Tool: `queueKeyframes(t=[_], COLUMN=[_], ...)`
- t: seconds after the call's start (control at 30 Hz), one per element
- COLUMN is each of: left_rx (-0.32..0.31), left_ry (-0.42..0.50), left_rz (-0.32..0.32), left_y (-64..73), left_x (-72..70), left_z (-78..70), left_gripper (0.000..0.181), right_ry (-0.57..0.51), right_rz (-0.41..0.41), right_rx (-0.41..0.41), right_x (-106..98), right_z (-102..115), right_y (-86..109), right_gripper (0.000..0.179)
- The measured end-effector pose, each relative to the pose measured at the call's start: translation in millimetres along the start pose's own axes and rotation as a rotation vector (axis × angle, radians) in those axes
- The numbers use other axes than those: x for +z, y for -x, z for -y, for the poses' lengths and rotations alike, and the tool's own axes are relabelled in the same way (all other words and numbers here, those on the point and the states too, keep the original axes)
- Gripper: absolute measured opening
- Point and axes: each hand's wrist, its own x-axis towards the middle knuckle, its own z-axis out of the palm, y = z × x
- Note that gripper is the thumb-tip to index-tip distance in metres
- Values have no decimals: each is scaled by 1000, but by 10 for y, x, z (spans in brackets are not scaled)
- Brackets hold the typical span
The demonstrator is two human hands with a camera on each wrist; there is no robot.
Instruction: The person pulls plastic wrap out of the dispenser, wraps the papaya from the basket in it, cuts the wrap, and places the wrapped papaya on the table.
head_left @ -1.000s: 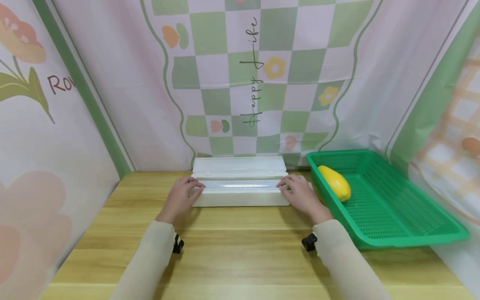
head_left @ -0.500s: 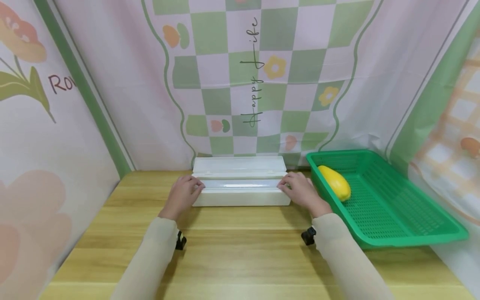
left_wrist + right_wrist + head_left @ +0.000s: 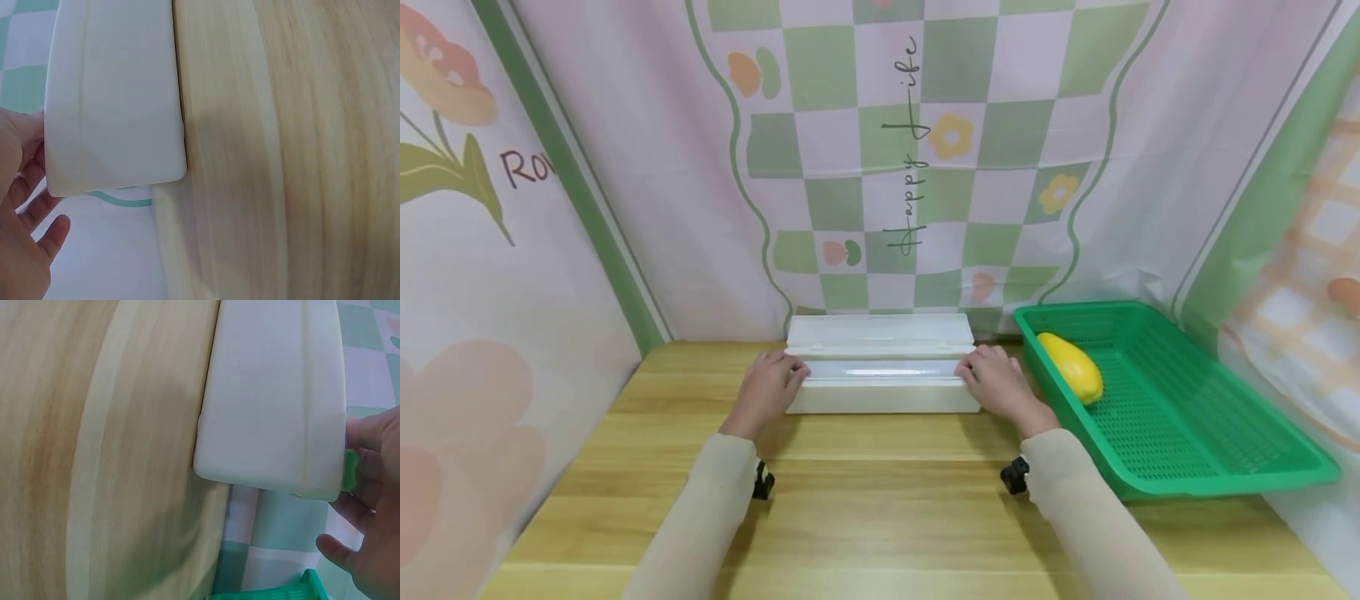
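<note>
A long white cling film dispenser (image 3: 880,398) sits at the back of the table, its lid (image 3: 880,330) tipped back. Shiny clear cling film (image 3: 880,369) spans the opening between the hands. My left hand (image 3: 765,390) pinches at the film's left end, thumb and fingertips close together over the box. At the right end my right hand (image 3: 1000,387) pinches in the same way. A small green piece (image 3: 350,470) shows by the right fingers in the right wrist view. The box wall hides part of the left fingertips (image 3: 37,125) in the left wrist view.
A green plastic basket (image 3: 1225,485) stands to the right, close to the right forearm, with a yellow mango-like fruit (image 3: 1071,369) inside. Patterned cloth (image 3: 887,167) hangs right behind the box. The wooden table (image 3: 880,517) stretches toward me between the sleeves.
Both hands stay at the two ends of the box, with only slight shifts of the fingers and wrists. The green bit under the right hand no longer shows in the head view.
</note>
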Motion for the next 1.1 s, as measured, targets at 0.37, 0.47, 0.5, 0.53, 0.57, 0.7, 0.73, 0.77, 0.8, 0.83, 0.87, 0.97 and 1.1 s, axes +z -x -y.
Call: queueKeyframes(t=[0.37, 0.47, 0.5, 0.53, 0.57, 0.7, 0.73, 0.77, 0.8, 0.83, 0.87, 0.97, 1.1], left_rx=[-1, 16, 19, 20, 22, 2, -5, -14, -24, -32, -37, -65, -96], left_ry=[73, 102, 113, 121, 132, 209, 232, 262, 290, 315, 337, 382, 396], left_rz=[16, 22, 24, 25, 23, 13, 8, 4, 1, -3, -5, 0, 5], left_y=[-3, 12, 15, 17, 17, 18, 19, 20, 22, 23, 25, 20, 11], left_x=[-23, -31, -31, -29, -25, -3, 0, 1, 0, -3, -8, -29, -59], left_z=[15, 26, 31, 38, 47, 72, 76, 77, 76, 72, 68, 48, 10], left_gripper=[21, 16, 15, 14, 14, 15, 15, 15, 15, 16, 16, 18, 19], right_ry=[-123, -139, -141, -142, -144, -171, -178, -188, -200, -214, -227, -271, -315], right_rz=[14, -8, -17, -29, -41, -82, -93, -102, -111, -117, -121, -125, -106], right_rx=[-7, -30, -42, -51, -60, -85, -90, -96, -101, -105, -108, -104, -63], right_x=[1, 7, 9, 11, 14, 30, 34, 37, 37, 37, 36, 26, 13], right_z=[-49, -67, -72, -74, -75, -74, -73, -71, -66, -63, -58, -37, -16], right_y=[24, 35, 38, 38, 39, 43, 42, 41, 38, 37, 35, 34, 32], right_gripper=[26, 20, 17, 15, 13, 10, 10, 10, 9, 9, 8, 8, 9])
